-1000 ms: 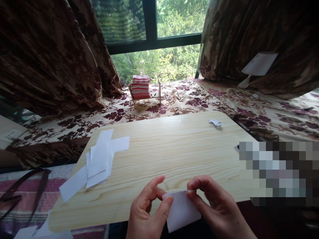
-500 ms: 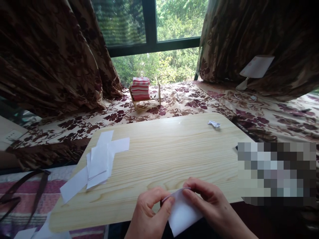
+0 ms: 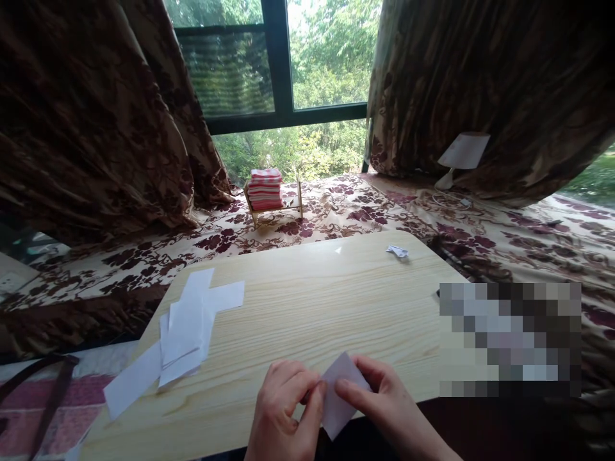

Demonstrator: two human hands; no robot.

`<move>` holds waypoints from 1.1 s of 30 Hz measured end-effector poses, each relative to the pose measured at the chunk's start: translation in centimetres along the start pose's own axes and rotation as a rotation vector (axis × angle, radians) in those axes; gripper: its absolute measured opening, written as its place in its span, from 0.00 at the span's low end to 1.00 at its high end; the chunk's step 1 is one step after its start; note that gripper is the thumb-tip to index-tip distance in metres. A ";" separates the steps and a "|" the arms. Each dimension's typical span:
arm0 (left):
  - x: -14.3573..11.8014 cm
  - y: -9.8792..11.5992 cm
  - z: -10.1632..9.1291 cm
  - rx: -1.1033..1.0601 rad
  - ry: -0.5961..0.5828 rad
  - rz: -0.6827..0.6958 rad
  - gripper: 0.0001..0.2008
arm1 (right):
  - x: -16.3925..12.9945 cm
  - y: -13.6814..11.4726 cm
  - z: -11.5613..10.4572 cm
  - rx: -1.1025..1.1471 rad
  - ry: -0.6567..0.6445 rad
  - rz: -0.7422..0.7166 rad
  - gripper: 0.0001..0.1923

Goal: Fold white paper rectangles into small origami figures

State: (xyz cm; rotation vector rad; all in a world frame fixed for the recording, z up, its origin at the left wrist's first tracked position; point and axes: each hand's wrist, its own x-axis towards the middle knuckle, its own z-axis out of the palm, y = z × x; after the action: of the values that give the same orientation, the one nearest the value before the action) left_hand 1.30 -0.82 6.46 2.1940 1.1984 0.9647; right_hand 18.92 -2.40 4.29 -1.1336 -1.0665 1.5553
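Observation:
A white piece of paper [image 3: 340, 404] is held up at the near edge of the wooden table [image 3: 288, 320]. My left hand [image 3: 288, 410] pinches its left edge between thumb and fingertips. My right hand [image 3: 384, 398] grips it from the right, the thumb lying across the front face and the fingers behind. One corner of the sheet points up between both hands. Loose white paper strips [image 3: 185, 333] overlap in a pile on the table's left side. A small folded paper piece [image 3: 398, 251] lies near the far right corner.
Beyond the table, a small wooden rack [image 3: 273, 210] bears folded red-and-white striped cloths [image 3: 265, 189] on a floral cover. A white lamp [image 3: 464, 152] with a cord stands by the right curtain. A blurred-out patch [image 3: 509, 339] covers the table's right edge.
The paper has been turned so a corner now points up, and my right hand has shifted its hold on it. The whole view has tilted up and swung slightly right.

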 end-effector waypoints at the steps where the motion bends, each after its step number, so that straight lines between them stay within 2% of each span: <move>1: 0.1 0.0 0.0 0.004 0.008 0.020 0.11 | 0.0 0.1 0.1 0.000 -0.006 0.009 0.17; 7: 0.0 -0.3 -0.2 0.030 -0.050 0.087 0.10 | -0.3 -0.3 -0.2 -0.034 -0.076 0.033 0.20; 12: -0.2 -0.7 -0.1 0.023 -0.034 0.057 0.09 | -0.3 0.0 -2.0 -0.126 -0.030 0.005 0.18; 14: -0.2 -0.9 -0.3 0.004 0.027 0.013 0.09 | -0.3 0.0 -3.0 -0.186 0.056 -0.006 0.18; 18: 0.1 -1.2 -0.8 -0.011 0.241 -0.129 0.08 | -0.1 -0.2 -3.6 -0.255 0.342 -0.051 0.18; 19: 0.2 -1.2 -0.8 -0.020 0.259 -0.146 0.08 | 0.0 -0.3 -3.1 -0.243 0.331 -0.069 0.19; 23: 0.7 -0.5 -0.3 -0.083 0.240 -0.147 0.08 | 0.6 -0.1 0.1 -0.105 0.076 -0.094 0.20; 27: 0.6 0.3 0.5 -0.149 0.214 -0.183 0.08 | 1.4 0.2 2.2 -0.017 -0.025 -0.036 0.22; 31: 0.3 -0.3 0.6 -0.235 0.251 -0.252 0.09 | 1.4 0.3 1.8 -0.031 -0.029 -0.052 0.23; 33: 0.4 -1.3 -0.4 -0.239 0.390 -0.321 0.09 | 1.1 0.4 0.7 -0.124 0.022 -0.097 0.24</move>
State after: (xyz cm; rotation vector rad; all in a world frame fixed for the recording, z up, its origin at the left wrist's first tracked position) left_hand 0.44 0.22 5.95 1.6106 1.4636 1.3512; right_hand 18.04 -1.48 3.88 -1.1626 -1.1987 1.4142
